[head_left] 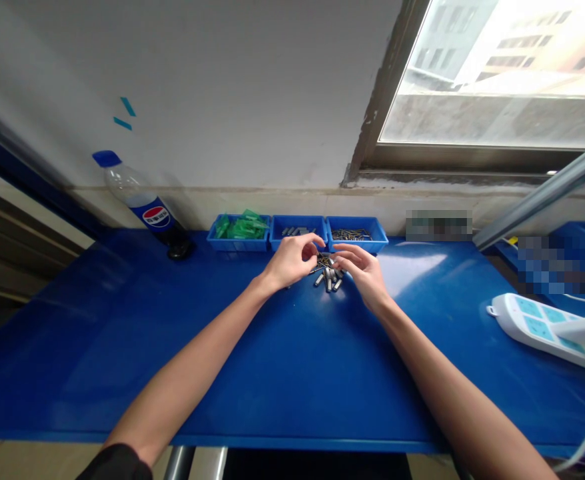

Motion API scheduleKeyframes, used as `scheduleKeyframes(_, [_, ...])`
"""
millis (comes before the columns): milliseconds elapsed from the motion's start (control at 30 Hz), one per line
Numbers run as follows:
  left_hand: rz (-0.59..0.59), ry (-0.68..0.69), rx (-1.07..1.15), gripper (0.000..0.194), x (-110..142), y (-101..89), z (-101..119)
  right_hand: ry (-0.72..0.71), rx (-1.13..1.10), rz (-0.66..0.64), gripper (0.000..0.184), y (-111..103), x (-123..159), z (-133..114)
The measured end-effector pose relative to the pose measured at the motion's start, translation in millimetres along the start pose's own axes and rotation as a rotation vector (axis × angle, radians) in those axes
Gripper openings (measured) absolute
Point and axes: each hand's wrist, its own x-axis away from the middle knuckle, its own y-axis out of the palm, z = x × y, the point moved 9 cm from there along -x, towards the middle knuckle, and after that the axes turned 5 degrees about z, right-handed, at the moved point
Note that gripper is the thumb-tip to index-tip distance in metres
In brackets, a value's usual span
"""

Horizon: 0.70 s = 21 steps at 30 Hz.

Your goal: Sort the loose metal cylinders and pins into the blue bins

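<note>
A small heap of metal parts (328,279), short silvery cylinders with darker brassy screws behind them, lies on the blue table between my two hands. My left hand (291,260) is at the left side of the heap, its thumb and forefinger curved with a gap between them. From the right, my right hand (363,272) reaches over the heap's edge with fingers apart. I see nothing held in either hand, and whether the fingertips touch the parts I cannot tell. Behind stand three blue bins: one with green pieces (245,225), one with grey metal pieces (295,231), one with screws (352,235).
A cola bottle (152,212) stands at the back left against the wall (252,100). On the right of the blue table (272,373) lies a white power strip (547,327) with a plug in it. A window (487,100) and a slanting metal bar (542,193) are beyond.
</note>
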Motion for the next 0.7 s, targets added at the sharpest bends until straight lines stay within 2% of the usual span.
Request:
scheduleKeyframes(167, [0.054, -0.091, 0.205, 0.011, -1.5, -7.5, 0.7, 0.027, 0.006, -0.043, 0.039, 4.6, 1.5, 2.0])
scheduleKeyframes(333, [0.073, -0.146, 0.338, 0.019, -1.1, -9.0, -0.4, 0.085, -0.072, -0.093, 0.036, 8.4, 3.1, 4.9])
scheduleKeyframes(533, [0.102, -0.16, 0.392, 0.032, -1.0, -9.9, -2.4, 0.158, -0.152, -0.1, 0.037, 8.2, 3.1, 10.9])
scheduleKeyframes(700, [0.074, -0.162, 0.384, 0.03, -1.0, -7.8, -5.6, 0.219, -0.238, -0.101, 0.035, 10.7, 4.7, 13.0])
